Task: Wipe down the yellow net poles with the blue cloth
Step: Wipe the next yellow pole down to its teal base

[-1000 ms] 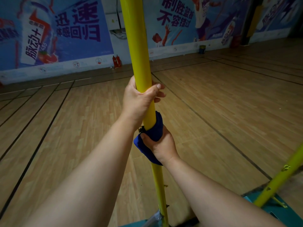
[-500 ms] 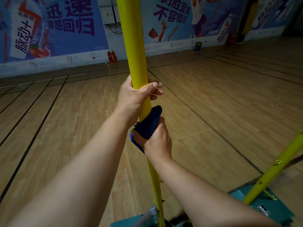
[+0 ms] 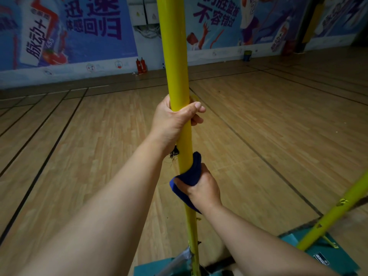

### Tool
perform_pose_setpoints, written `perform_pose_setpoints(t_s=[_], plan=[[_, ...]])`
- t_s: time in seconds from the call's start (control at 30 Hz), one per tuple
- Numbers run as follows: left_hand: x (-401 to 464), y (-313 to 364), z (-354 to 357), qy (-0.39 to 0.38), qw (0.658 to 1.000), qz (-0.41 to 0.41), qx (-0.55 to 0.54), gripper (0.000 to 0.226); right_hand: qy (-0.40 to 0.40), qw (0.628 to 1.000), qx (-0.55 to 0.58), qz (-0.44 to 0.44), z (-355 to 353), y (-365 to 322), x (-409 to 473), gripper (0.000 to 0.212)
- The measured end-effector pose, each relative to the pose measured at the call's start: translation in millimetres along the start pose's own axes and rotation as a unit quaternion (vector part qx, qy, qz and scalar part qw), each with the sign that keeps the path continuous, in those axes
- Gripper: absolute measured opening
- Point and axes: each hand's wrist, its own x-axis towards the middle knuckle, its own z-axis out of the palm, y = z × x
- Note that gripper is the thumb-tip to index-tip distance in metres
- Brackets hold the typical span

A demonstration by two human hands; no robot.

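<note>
A tall yellow net pole [image 3: 175, 56] stands upright in the middle of the view, running from the top edge down to its base. My left hand [image 3: 175, 122] is wrapped around the pole at mid height, thumb across the front. Below it my right hand [image 3: 203, 188] presses a dark blue cloth [image 3: 191, 176] around the pole. A small black knot of string [image 3: 174, 154] sticks out of the pole between the two hands. A second yellow pole [image 3: 336, 212] leans at the lower right.
Teal metal bases [image 3: 326, 253] sit on the wooden court floor [image 3: 79, 146] under both poles. Blue printed banners [image 3: 79, 30] cover the far wall. Two red fire extinguishers [image 3: 141, 65] and a small can [image 3: 247, 55] stand along that wall.
My right hand has slid the blue cloth down the pole, away from my left hand, uncovering the black string knot. My left hand keeps its grip at the same spot.
</note>
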Motion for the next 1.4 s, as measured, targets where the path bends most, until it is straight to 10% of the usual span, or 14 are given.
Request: perform_pose_setpoints(t_s=[0.6,1.4], plan=[[-4.8,-9.2,-1.0,0.0,0.999,-0.033,0.006,0.018,-0.02,0.98,0.184,-0.076,-19.1,-41.0,19.3,0.079],[-11.2,-12.5,2.1,0.038,0.993,-0.036,0.105,0.009,-0.043,0.995,0.084,0.016,-3.6,8.9,-0.8,0.067]])
